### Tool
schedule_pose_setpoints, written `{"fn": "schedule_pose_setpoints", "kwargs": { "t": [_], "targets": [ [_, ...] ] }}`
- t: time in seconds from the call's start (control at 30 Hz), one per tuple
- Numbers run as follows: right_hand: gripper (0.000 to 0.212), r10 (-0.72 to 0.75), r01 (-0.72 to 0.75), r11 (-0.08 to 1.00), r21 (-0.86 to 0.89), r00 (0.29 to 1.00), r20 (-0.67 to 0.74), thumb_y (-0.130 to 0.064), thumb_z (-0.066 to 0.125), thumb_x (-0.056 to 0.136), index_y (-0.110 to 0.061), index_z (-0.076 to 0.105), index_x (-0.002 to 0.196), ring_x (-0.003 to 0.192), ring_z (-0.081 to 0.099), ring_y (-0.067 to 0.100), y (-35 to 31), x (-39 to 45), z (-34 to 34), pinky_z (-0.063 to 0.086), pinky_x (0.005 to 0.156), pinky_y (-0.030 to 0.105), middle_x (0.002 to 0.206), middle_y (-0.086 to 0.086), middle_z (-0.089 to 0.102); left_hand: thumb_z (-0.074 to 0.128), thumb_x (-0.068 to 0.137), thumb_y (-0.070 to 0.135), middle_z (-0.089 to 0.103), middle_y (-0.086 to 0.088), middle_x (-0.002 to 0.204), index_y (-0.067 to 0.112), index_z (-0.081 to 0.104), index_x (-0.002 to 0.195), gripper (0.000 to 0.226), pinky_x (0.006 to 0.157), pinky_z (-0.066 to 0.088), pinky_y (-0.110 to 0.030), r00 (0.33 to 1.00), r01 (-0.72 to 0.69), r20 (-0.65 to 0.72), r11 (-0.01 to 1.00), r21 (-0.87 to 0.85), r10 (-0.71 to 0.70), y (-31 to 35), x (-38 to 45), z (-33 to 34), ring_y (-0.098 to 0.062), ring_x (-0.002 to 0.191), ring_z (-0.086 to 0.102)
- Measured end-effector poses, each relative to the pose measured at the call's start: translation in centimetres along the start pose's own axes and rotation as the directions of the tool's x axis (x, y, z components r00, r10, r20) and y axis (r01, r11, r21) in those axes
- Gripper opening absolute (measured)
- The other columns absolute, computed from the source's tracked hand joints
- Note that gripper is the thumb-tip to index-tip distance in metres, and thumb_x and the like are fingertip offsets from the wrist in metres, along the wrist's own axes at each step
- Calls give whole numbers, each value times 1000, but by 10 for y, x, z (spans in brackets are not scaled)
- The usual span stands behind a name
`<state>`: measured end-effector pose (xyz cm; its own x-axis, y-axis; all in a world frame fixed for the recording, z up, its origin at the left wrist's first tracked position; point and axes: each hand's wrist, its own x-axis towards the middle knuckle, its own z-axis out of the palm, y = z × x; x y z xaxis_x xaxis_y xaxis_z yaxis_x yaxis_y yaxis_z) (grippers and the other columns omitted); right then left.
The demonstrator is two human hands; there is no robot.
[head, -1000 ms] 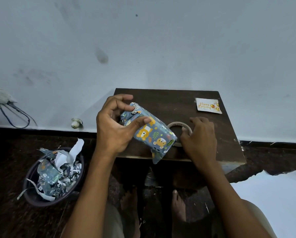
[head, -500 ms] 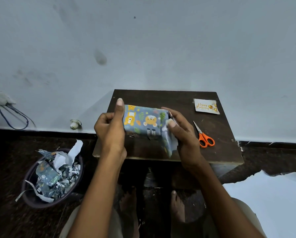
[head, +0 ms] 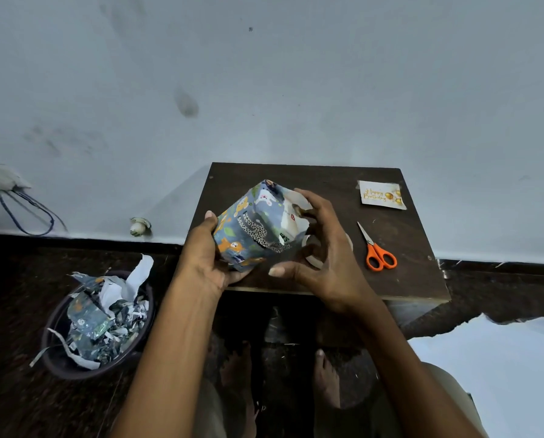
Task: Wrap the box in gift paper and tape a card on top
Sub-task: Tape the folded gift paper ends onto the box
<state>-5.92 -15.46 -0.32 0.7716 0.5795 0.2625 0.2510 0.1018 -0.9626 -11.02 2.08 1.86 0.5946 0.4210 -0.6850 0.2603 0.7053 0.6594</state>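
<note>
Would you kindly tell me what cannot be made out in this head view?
- Tape roll: mostly hidden behind the right hand.
- Open right end of the wrapped box: its paper flaps are partly covered by right fingers.
- Card: its smaller print is too small to read.
- Basket: its depth is buried under paper scraps.

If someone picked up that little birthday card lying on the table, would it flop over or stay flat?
Probably mostly flat: the card looks like thin card stock lying flush on the table, with crisp edges. Its corners seem slightly lifted, so it may bend a little. It is likely very light, and being so flat, it could be fiddly to lift and may slide when pushed.
</note>
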Motion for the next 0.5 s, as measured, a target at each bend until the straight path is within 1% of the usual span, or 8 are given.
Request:
{"fn": "schedule_pose_setpoints", "kwargs": {
  "t": [0.1, 0.17, 0.23, 0.27, 0.3, 0.37, 0.43, 0.5],
  "targets": [
    [76, -48, 42, 998, -39, 986, -160, -13, 88, 70, -16, 51, 137, 105, 64, 23, 7, 3, 9, 58, 80, 45, 122, -3, 65, 46, 104, 48, 77, -13, 79, 17, 66, 93, 38, 71, 56, -45, 1000, -15, -2, 1000, 21, 15, -3, 0, 1, -34, 85, 67],
    [71, -50, 44, 998, -34, 973, -224, -6, 87, 70, -16, 56, 132, 99, 64, 24, 9, 4, 10, 57, 74, 40, 118, 1, 67, 57, 101, 33, 76, -12, 94, 16, 69, 90, 23, 71, 54, -37, 984, -149, -83, 984, 98, 157, -9, 6, 2, -30, 85, 68],
    [72, -58, 48, 998, -45, 966, -254, -2, 88, 67, -16, 57, 130, 96, 65, 21, 9, 5, 8, 55, 73, 32, 119, 0, 68, 63, 95, 20, 72, -9, 83, 11, 69, 83, 16, 68, 51, -34, 920, -340, -121, 914, 222, 372, -15, 6, 5, -25, 78, 65],
    [73, -65, 53, 997, -51, 962, -267, 0, 89, 67, -15, 57, 130, 95, 65, 19, 9, 6, 6, 54, 72, 30, 119, 0, 68, 63, 92, 15, 72, -9, 81, 11, 71, 84, 12, 69, 52, -36, 883, -428, -80, 863, 267, 463, -16, 5, 6, -24, 78, 65],
    [74, -75, 61, 996, -60, 957, -280, 1, 89, 66, -15, 56, 130, 95, 65, 19, 9, 6, 5, 53, 72, 29, 119, 0, 68, 60, 88, 12, 74, -8, 84, 11, 72, 88, 12, 70, 53, -38, 846, -509, -7, 810, 291, 534, -16, 3, 7, -24, 80, 66],
    [75, -106, 76, 992, -104, 944, -312, 4, 89, 66, -14, 54, 130, 94, 66, 19, 9, 8, 2, 51, 69, 28, 117, 0, 69, 53, 73, 7, 75, -7, 98, 12, 72, 100, 34, 74, 55, -34, 754, -657, 239, 707, 264, 612, -14, -3, 6, -19, 89, 68],
    [76, -141, 93, 983, -158, 935, -325, 2, 89, 64, -13, 53, 129, 91, 67, 18, 9, 9, -1, 52, 63, 34, 112, -4, 69, 53, 58, 3, 71, -7, 116, 8, 65, 118, 61, 82, 54, -24, 641, -739, 486, 648, 184, 594, -9, -4, 0, -16, 107, 67],
    [72, -153, 99, 979, -179, 935, -319, -1, 88, 64, -13, 51, 125, 84, 65, 19, 7, 8, -2, 52, 60, 40, 108, -6, 69, 60, 62, -8, 66, -7, 127, 7, 57, 129, 70, 88, 52, -21, 573, -787, 617, 573, 230, 540, -9, -3, -6, -13, 116, 64]
  ]
}}
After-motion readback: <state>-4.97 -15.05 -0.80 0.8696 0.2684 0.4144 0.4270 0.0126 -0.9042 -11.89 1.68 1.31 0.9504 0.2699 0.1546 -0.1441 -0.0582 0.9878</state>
